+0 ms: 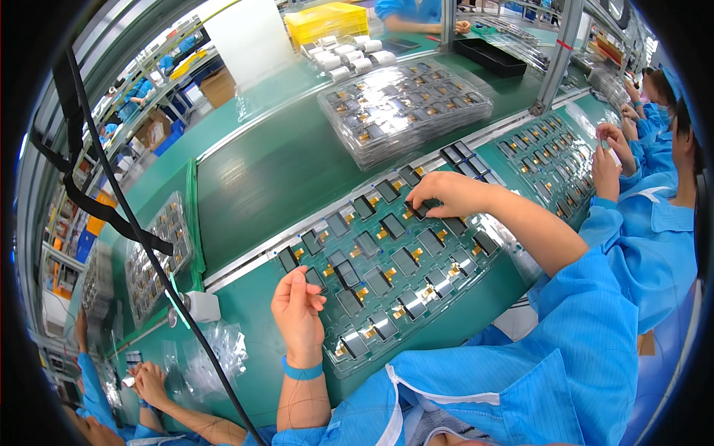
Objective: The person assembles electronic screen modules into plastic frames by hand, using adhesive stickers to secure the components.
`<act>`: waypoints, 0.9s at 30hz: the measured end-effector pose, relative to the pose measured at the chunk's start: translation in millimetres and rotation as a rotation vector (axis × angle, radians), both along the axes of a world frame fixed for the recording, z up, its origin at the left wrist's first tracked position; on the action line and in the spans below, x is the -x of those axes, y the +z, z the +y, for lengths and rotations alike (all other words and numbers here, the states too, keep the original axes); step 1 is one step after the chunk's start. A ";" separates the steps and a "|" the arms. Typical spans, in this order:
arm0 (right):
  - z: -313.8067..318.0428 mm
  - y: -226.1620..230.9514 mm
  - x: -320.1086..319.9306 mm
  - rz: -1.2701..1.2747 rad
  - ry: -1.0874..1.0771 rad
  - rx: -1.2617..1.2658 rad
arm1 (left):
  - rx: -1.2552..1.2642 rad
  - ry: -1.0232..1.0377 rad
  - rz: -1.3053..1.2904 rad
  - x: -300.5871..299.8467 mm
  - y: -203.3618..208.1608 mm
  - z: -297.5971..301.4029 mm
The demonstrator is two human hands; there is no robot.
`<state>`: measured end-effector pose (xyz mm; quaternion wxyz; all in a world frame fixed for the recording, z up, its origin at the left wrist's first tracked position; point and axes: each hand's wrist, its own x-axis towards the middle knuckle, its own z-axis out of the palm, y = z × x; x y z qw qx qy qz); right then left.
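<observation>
A clear plastic tray (pixel 416 327) lies before me on the green bench, its pockets holding rows of small dark display screens (pixel 405 260) with orange flex tails. At the far side of the tray, my right hand (pixel 454 195) is closed on a small display screen (pixel 421 211) at its pocket; the fingers partly cover it, and whether it is lifted I cannot tell. My left hand (pixel 299 316), with a blue wristband (pixel 302 369), hovers by the tray's left edge. Its fingers are loosely curled and apart, and nothing shows in them.
Beyond the metal rail stands a stack of clear trays (pixel 405 111) on the dark green belt (pixel 268 186). White rolls (pixel 346 56) and a yellow crate (pixel 326 24) are behind. A black cable (pixel 149 230) hangs at left. Co-workers sit on both sides; another tray (pixel 547 160) lies right.
</observation>
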<state>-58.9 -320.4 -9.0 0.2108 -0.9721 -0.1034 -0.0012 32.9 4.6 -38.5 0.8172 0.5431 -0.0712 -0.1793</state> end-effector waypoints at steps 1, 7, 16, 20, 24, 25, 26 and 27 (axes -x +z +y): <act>2.1 -0.8 0.5 -0.013 -0.003 -0.001 | -0.001 -0.012 0.000 0.1 -0.4 -0.3; 3.1 -7.0 4.3 -0.037 -0.014 0.008 | 0.016 -0.009 0.055 -3.2 -2.0 1.6; 42.9 7.6 22.2 -0.216 -0.074 -0.029 | 0.074 -0.049 0.115 -6.3 -1.3 6.6; 61.6 -2.3 46.7 -0.188 -0.097 -0.150 | 0.051 -0.098 0.084 -3.3 2.3 2.3; 72.2 11.6 55.7 -0.413 -0.167 -0.139 | 0.058 -0.100 0.082 -5.7 -2.0 0.0; 76.1 21.4 57.1 -0.409 -0.165 -0.150 | 0.048 -0.094 0.084 -5.2 -1.9 2.2; 80.0 33.4 59.1 -0.490 -0.224 -0.285 | 0.029 -0.108 0.028 -5.2 -0.9 3.5; 82.8 40.9 58.9 -0.572 -0.278 -0.424 | 0.007 -0.118 -0.031 -5.1 0.8 4.7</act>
